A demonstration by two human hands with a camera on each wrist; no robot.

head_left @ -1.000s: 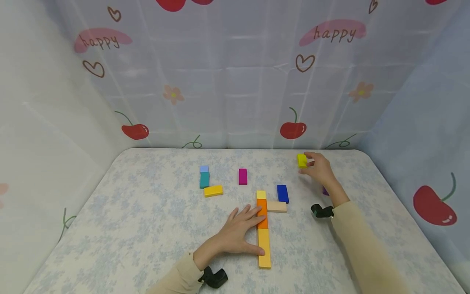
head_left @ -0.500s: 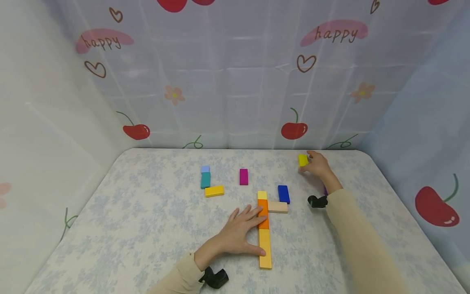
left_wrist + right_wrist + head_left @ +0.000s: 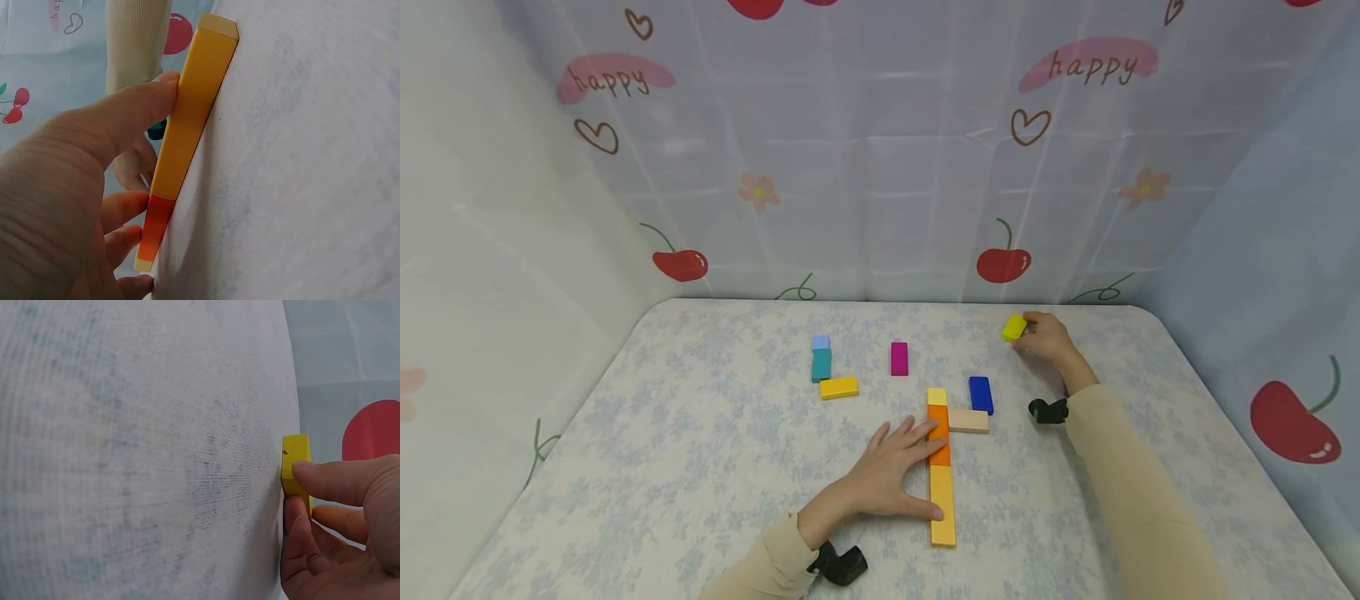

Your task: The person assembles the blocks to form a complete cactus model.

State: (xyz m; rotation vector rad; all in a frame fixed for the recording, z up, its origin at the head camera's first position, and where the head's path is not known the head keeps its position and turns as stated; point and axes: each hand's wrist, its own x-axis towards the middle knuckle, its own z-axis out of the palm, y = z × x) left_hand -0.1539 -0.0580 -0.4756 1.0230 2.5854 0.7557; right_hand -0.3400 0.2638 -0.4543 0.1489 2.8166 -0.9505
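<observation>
On the left of the worktop (image 3: 700, 450), a light blue block (image 3: 821, 342) sits right behind a teal block (image 3: 822, 366), with a golden block (image 3: 838, 388) beside their near end; whether the first two touch I can't tell. Next comes the left hand (image 3: 883, 475), its fingers spread, thumb against the amber block (image 3: 942, 508) and fingertips on the orange block (image 3: 939, 450), steadying the row, I'd say. Its palm hides what lies beneath. A pale yellow block (image 3: 937, 396) ends that row; a beige block (image 3: 968, 421) juts from its right side, near a dark blue block (image 3: 981, 395).

Far right, the right hand (image 3: 1047, 342) pinches a bright yellow block (image 3: 1014, 327), tilted, near the back edge. The step looks like a pick-up; the next move seems to call for a firm pinch and a clean lift. Whether its underside touches the cloth is unclear. Something purple (image 3: 1066, 390) is mostly hidden by the right sleeve (image 3: 1138, 467).
</observation>
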